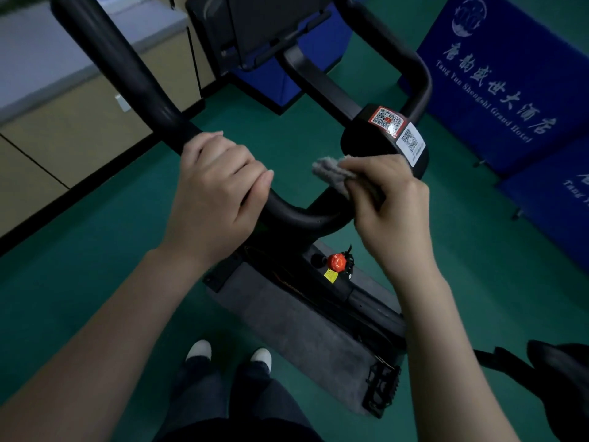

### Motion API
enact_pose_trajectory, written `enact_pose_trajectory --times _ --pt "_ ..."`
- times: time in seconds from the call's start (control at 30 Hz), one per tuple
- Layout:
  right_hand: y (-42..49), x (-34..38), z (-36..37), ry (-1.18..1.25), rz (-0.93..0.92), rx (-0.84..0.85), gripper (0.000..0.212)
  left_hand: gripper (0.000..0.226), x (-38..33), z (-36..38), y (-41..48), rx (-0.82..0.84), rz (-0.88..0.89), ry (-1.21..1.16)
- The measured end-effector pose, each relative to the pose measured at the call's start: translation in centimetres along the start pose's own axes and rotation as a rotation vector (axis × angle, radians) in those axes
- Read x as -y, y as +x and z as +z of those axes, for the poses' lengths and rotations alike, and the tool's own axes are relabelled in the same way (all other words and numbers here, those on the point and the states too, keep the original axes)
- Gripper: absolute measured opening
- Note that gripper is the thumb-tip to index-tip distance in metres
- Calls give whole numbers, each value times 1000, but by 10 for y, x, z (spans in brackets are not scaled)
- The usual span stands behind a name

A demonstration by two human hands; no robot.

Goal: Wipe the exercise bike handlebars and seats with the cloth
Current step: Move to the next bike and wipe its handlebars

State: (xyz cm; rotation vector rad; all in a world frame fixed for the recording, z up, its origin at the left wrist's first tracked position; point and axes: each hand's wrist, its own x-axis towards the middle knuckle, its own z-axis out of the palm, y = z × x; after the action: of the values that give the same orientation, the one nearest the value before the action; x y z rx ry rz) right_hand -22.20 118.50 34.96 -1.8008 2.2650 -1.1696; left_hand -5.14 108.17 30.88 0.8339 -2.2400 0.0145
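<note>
Your grey cloth sits at the handlebar bend, bunched in your right hand.
The cloth pokes out past your curled right fingers, which grip it against the black bar just beside the stickered centre block. Your left hand wraps around the bar left of the cloth, not touching it. A red knob sits below, above the green floor.

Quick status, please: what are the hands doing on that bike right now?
Left hand grips the handlebar. Right hand holds the grey cloth at the bar's centre stem. Stickered centre block sits just beyond the cloth.
</note>
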Motion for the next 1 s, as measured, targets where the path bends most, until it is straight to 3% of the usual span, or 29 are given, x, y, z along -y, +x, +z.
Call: enact_pose_trajectory --times 0.2,0.33,0.47,0.63,0.8,1.0 --pt "-6 -9 2 62 -93 34 19 40 0 3 -1 -30 -6 -12" --pt "4 -25 6 73 15 -109 22 42 0 4 -1 -49 5 -15" --pt "-11 -31 15 152 -13 -215 21 40 0 6 -2 -61 2 -10" --pt "-5 -39 27 207 104 -454 19 39 1 7 -1 -77 -4 -17" --pt "-20 -38 33 276 125 -467 20 42 1 8 -2 -76 -13 -16" --pt "-23 -32 43 363 321 -588 18 41 0 8 -2 -78 -15 -3"
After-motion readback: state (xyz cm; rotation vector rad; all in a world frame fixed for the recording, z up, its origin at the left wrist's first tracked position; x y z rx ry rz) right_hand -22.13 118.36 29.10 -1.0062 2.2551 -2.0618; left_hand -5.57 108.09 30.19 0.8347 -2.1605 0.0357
